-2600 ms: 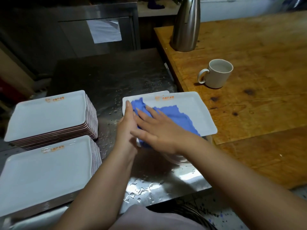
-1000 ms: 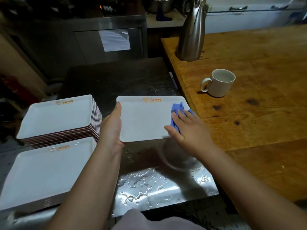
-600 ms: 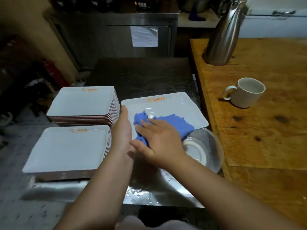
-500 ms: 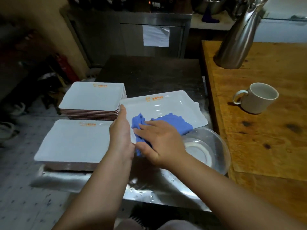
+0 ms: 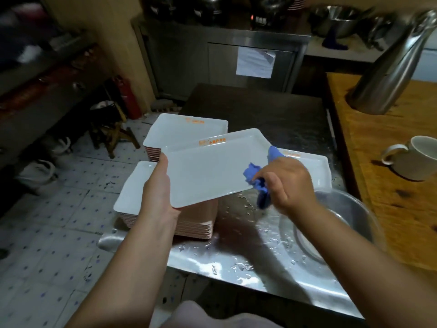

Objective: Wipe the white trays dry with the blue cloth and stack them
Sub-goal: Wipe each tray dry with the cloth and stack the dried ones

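Note:
My left hand (image 5: 157, 185) grips the near left corner of a white tray (image 5: 210, 169), which is lifted and tilted above the steel counter. Bunched in my right hand (image 5: 285, 185) is the blue cloth (image 5: 256, 177), held at the tray's right edge. Under the lifted tray sits a near stack of white trays (image 5: 132, 197). A second stack (image 5: 179, 131) stands behind it. One more white tray (image 5: 316, 166) lies to the right, partly hidden by my right hand.
The steel counter (image 5: 236, 252) is wet with drops. A metal bowl (image 5: 343, 214) sits under my right forearm. On the wooden table (image 5: 390, 185) at right stand a white mug (image 5: 416, 157) and a steel jug (image 5: 390, 67). Tiled floor lies to the left.
The tray has been lifted off the counter and carried left over the near stack. My right hand has bunched the cloth and slid it to the tray's right edge. The view swung left.

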